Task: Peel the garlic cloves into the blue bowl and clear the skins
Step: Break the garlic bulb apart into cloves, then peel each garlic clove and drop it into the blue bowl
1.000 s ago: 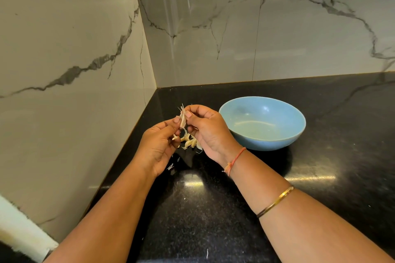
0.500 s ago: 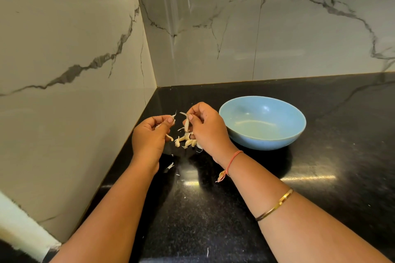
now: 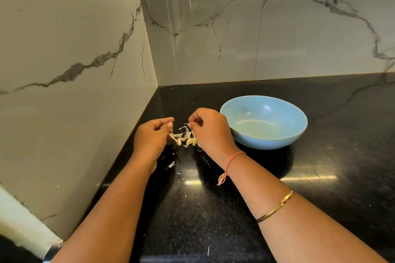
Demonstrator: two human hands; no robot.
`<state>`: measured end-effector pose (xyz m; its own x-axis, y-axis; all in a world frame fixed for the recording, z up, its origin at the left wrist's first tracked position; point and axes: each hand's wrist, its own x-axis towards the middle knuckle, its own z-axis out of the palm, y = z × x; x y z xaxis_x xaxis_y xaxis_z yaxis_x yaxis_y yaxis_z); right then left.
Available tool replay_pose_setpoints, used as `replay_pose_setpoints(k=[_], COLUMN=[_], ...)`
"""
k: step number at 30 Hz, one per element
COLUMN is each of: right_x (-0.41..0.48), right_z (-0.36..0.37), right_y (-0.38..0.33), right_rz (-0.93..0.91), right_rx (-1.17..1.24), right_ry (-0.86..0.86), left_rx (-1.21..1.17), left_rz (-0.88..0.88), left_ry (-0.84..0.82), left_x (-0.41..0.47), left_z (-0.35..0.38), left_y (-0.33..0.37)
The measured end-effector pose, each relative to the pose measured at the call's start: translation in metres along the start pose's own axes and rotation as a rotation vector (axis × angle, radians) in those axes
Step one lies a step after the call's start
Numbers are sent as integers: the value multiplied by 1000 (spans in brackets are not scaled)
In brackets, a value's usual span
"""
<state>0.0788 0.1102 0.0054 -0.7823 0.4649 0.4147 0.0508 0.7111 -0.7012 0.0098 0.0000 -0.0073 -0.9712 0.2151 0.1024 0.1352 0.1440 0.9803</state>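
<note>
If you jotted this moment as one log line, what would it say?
step: peeling garlic | left hand: pinching something small | right hand: pinching skin | garlic pile: on counter | blue bowl: empty

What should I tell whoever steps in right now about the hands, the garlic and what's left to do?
Left hand: pinched shut on something small, too hidden to name.
Right hand: pinching a strip of skin above the garlic pile.
The pile lies on the black counter between the hands, left of the blue bowl.
Done: the bowl looks empty, so nothing is in it.
Left: peel the cloves into the bowl, then clear the skin flakes from the counter.
</note>
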Motion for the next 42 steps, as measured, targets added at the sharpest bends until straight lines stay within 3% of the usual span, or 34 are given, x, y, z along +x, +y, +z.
replay_pose_setpoints(k=[5, 11, 20, 26, 32, 37, 42], right_x=[1, 3, 5, 8, 6, 5, -4], right_z=[-3, -7, -9, -16, -25, -31, -31], right_y=[-2, -3, -1, 1, 1, 6, 17], right_rz=[25, -3, -23, 28, 50, 49, -56], right_rx=[6, -14, 43, 166, 254, 224, -45], right_ry=[-22, -40, -106, -185, -321, -347, -357], left_rx=[-19, 266, 363, 278, 455, 524, 601], left_rz=[69, 189, 188, 214, 269, 235, 258], left_ry=[34, 134, 19, -46, -28, -66, -70], left_x=[3, 11, 18, 24, 23, 24, 24], left_z=[-4, -16, -15, -14, -14, -11, -7], left_y=[1, -4, -6, -11, -11, -15, -16])
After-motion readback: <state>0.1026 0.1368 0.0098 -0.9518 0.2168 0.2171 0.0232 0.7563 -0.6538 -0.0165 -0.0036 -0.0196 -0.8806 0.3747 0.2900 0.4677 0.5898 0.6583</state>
